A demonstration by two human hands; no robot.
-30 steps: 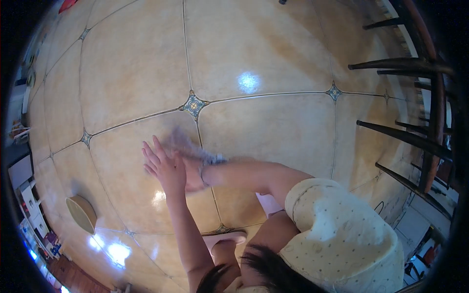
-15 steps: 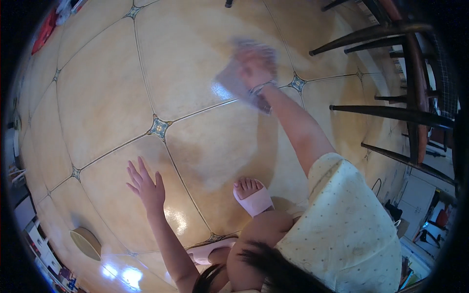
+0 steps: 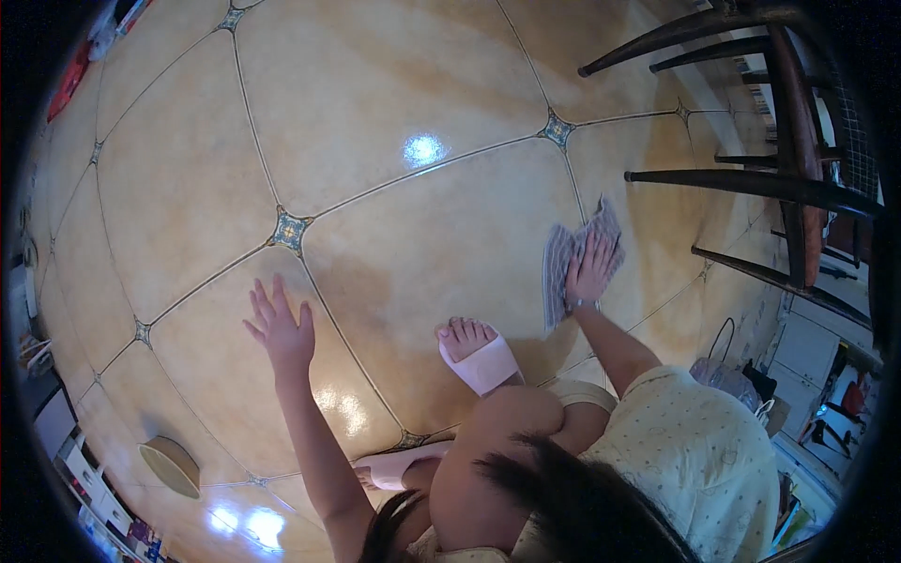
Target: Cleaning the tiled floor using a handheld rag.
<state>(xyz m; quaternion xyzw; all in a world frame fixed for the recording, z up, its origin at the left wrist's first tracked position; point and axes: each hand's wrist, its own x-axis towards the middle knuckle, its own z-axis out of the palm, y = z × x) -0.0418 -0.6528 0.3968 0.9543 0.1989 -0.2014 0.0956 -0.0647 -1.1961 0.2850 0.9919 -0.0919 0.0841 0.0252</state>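
Observation:
My right hand [image 3: 589, 270] lies flat on a striped grey-purple cloth [image 3: 557, 267], pressing it against the tiled floor [image 3: 422, 263]. Its fingers are stretched out over the cloth, and the cloth's far edge is rumpled beyond the fingertips. To the left, my left hand [image 3: 284, 330] is open with its fingers spread and holds nothing; a shadow lies on the tiles near it. Between the two arms is my foot in a pale pink slipper [image 3: 483, 368]. The other slipper [image 3: 404, 462] is partly hidden by my leg.
Dark chair legs [image 3: 751, 188] reach in from the right, close to the cloth. A round tan basket-like object [image 3: 171, 466] rests on the floor at lower left. A bag [image 3: 725, 380] stands at the right near white cabinets [image 3: 802, 361]. Red and clear plastic items lie at the far left.
My right hand has swept the cloth from the far middle of the floor nearer and to the right, beside the chair legs. My left hand stays nearly where it was, spread.

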